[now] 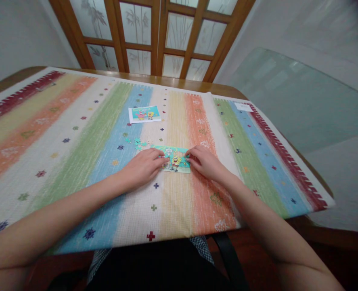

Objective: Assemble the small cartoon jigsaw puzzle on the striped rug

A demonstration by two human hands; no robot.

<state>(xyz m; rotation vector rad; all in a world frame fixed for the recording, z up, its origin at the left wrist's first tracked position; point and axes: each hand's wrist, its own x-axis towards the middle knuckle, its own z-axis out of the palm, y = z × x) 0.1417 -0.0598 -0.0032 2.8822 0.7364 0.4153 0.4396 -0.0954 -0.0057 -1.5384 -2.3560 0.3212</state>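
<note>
A small cartoon jigsaw puzzle (175, 159) lies partly assembled on the striped tablecloth (76, 133). My left hand (144, 165) rests palm down on the puzzle's left edge, fingers stretched flat over it. My right hand (203, 161) sits at the puzzle's right edge with fingers curled and pressed on the pieces there. Several loose teal puzzle pieces (138, 142) lie scattered just beyond my left hand.
A reference picture card (144, 114) with the same cartoon lies farther back. A small white slip (243, 107) sits near the cloth's far right corner. A glass tabletop (302, 101) stands to the right, and a wooden-framed frosted door (154, 36) is behind the table.
</note>
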